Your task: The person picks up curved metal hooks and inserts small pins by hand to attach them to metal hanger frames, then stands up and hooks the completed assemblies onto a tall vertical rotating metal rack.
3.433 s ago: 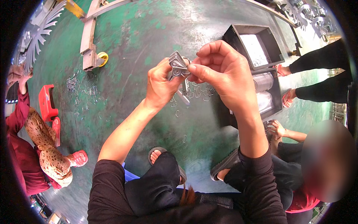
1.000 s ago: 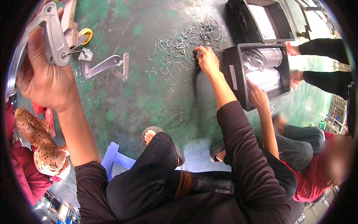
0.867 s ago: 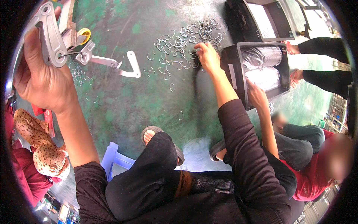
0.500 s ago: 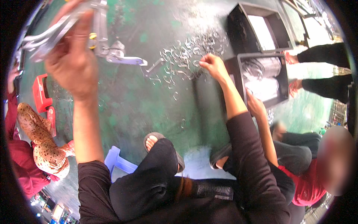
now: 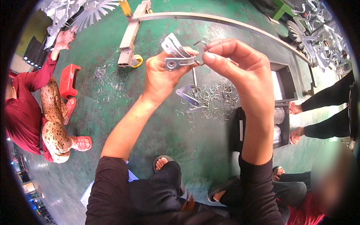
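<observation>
My left hand (image 5: 159, 77) is closed around a silver metal bracket (image 5: 176, 54) whose rounded ends have holes. A jointed metal arm (image 5: 188, 93) hangs below it, over the floor. Between thumb and finger, my right hand (image 5: 243, 69) pinches a small C-shaped metal hook (image 5: 200, 47). The hook meets or nearly meets the bracket's edge; the exact contact is hard to make out. Beneath my hands, many similar loose hooks (image 5: 221, 95) lie piled on the green floor.
A metal rail frame (image 5: 225, 22) stands ahead, beside a yellow tape roll (image 5: 137, 60). Black crates (image 5: 287, 80) stand at right. Metal parts hang at both upper corners. A red stool (image 5: 69, 80) and a person in maroon (image 5: 28, 123) are left; other people sit or stand right.
My left hand has come from the upper left to the middle with the bracket. My right hand has risen from the hook pile and holds a hook beside it. The view has shifted.
</observation>
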A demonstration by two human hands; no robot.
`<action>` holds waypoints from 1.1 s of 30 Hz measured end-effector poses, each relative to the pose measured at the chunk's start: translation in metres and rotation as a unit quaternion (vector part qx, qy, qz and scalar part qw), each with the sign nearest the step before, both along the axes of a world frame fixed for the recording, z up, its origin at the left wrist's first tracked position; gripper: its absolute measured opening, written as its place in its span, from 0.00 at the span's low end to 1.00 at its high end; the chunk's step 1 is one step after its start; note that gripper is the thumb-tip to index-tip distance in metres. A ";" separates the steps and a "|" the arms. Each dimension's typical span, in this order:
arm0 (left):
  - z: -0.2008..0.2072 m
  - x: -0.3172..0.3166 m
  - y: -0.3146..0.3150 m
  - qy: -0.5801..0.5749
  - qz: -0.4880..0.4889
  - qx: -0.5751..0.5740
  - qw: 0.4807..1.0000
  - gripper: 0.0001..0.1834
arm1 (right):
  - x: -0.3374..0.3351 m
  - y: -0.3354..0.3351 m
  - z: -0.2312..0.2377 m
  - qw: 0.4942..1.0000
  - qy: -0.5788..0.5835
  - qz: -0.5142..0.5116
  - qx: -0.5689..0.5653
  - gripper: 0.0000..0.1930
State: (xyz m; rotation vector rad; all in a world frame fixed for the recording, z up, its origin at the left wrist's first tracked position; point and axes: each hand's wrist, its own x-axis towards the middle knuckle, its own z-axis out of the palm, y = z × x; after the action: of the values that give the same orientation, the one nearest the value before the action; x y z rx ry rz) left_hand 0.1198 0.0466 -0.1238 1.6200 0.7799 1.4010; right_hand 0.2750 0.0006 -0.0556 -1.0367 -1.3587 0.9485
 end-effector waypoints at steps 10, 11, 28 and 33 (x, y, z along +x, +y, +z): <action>-0.003 0.001 -0.008 0.087 0.086 0.105 0.987 0.12 | -0.024 -0.010 -0.002 0.990 -0.120 -0.062 0.042 0.07; -0.004 0.000 -0.009 0.089 0.089 0.114 0.985 0.12 | -0.027 -0.011 -0.004 0.986 -0.137 -0.074 0.052 0.07; 0.005 -0.025 0.006 -0.127 -0.138 -0.215 0.958 0.19 | -0.025 -0.011 -0.029 0.986 0.087 -0.066 0.129 0.06; 0.019 -0.024 0.008 -0.117 -0.127 -0.106 0.979 0.15 | -0.018 -0.012 -0.028 0.986 0.049 -0.017 0.159 0.05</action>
State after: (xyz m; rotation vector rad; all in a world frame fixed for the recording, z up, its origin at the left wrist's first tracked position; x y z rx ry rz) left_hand 0.0960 0.0544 -0.1047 1.3111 0.5422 1.2506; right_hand 0.2573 -0.0110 -0.0836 -0.7587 -1.3531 0.7191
